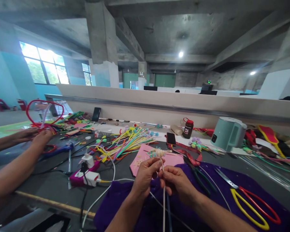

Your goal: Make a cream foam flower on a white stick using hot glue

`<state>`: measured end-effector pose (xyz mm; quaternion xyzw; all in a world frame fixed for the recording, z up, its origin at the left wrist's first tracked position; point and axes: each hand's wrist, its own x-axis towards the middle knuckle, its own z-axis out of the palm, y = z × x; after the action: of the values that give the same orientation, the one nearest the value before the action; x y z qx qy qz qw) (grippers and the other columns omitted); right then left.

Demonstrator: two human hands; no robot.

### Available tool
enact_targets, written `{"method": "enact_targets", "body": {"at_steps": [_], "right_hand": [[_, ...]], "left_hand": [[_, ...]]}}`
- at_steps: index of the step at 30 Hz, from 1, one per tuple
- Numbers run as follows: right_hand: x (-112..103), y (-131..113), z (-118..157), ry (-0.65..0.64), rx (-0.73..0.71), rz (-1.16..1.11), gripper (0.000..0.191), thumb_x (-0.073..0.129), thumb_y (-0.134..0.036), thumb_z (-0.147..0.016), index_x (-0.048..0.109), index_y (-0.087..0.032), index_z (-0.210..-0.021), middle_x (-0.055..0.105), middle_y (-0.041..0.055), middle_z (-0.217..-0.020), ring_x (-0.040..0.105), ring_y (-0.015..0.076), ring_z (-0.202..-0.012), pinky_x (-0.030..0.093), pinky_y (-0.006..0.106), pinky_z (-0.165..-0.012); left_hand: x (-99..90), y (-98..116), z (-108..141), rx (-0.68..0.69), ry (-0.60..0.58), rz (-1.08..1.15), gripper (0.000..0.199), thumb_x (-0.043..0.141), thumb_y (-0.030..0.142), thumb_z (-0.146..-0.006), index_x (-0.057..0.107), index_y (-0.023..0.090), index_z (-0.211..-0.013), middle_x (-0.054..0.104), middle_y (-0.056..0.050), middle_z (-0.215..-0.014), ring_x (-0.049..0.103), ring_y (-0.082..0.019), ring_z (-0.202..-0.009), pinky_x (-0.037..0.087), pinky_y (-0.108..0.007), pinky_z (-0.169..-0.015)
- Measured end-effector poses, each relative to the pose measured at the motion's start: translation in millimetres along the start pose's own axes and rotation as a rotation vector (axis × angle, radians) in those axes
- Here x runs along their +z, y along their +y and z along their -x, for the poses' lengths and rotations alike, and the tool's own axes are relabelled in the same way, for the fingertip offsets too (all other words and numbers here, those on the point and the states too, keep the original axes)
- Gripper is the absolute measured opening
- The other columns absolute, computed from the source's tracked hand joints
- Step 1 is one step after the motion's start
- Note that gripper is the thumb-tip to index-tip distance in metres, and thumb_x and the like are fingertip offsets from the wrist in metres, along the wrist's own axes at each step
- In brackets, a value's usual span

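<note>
My left hand [146,172] pinches a cream pipe-cleaner flower [160,152] just under its bunched head. My right hand [175,181] sits close beside it, thumb and fingers closed on the long pale stem [163,209], which hangs down between my wrists. A thin dark strip [169,212] hangs next to the stem; what it belongs to is hidden. Behind the flower lies a pink board [141,158] with small cream and blue-green pieces on it. Purple cloth [118,203] spreads below both hands. To the right lie dark-handled pliers [203,178] and scissors [246,199] with red and yellow handles.
Colourful pipe cleaners [130,141] are heaped beyond the pink board. A purple power strip [77,178] with plugs and cables stands left. At the far left, another person's hands [42,135] hold a red looped frame [44,100]. A phone [170,139], brown bottle [188,129] and kettle [228,133] stand behind.
</note>
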<state>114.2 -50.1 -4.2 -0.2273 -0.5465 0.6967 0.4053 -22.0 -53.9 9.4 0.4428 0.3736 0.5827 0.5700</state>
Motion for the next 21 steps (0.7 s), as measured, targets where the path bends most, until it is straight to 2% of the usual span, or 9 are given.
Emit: {"method": "enact_targets", "body": {"at_steps": [4, 9, 14, 21], "right_hand": [[-1, 3, -1, -0.027, 0.032, -0.061, 0.027, 0.059, -0.038, -0.078, 0.06, -0.011, -0.081, 0.062, 0.0011, -0.055, 0.044, 0.0034, -0.032, 0.019, 0.014, -0.033], [-3, 4, -1, -0.035, 0.068, -0.111, 0.027, 0.06, -0.036, -0.077, 0.061, -0.01, -0.081, 0.062, 0.0009, -0.053, 0.042, 0.0028, -0.03, 0.02, 0.014, -0.032], [-6, 4, -2, -0.058, 0.109, -0.159, 0.024, 0.06, -0.033, -0.077, 0.061, -0.009, -0.081, 0.062, 0.001, -0.052, 0.04, 0.0023, -0.028, 0.017, 0.014, -0.03], [-8, 6, -3, -0.062, 0.128, -0.155, 0.03, 0.059, -0.037, -0.076, 0.062, -0.008, -0.084, 0.062, 0.0016, -0.05, 0.04, 0.0033, -0.027, 0.016, 0.014, -0.029]], "left_hand": [[-0.7, -4, -1, -0.043, 0.036, 0.054, 0.027, 0.07, 0.037, -0.064, 0.068, 0.013, -0.076, 0.053, 0.001, -0.054, 0.045, -0.007, -0.049, 0.034, -0.019, -0.049], [-0.5, -8, -4, -0.064, 0.026, 0.129, 0.028, 0.072, 0.035, -0.061, 0.067, 0.011, -0.075, 0.056, -0.001, -0.056, 0.048, -0.008, -0.049, 0.037, -0.02, -0.05], [-3.0, -13, -8, -0.086, 0.034, 0.163, 0.028, 0.074, 0.033, -0.06, 0.065, 0.011, -0.074, 0.053, 0.001, -0.053, 0.043, -0.005, -0.044, 0.033, -0.018, -0.045], [-2.9, -14, -10, -0.091, 0.055, 0.174, 0.027, 0.075, 0.033, -0.058, 0.057, 0.013, -0.064, 0.047, 0.005, -0.048, 0.038, -0.003, -0.041, 0.027, -0.017, -0.041]]}}
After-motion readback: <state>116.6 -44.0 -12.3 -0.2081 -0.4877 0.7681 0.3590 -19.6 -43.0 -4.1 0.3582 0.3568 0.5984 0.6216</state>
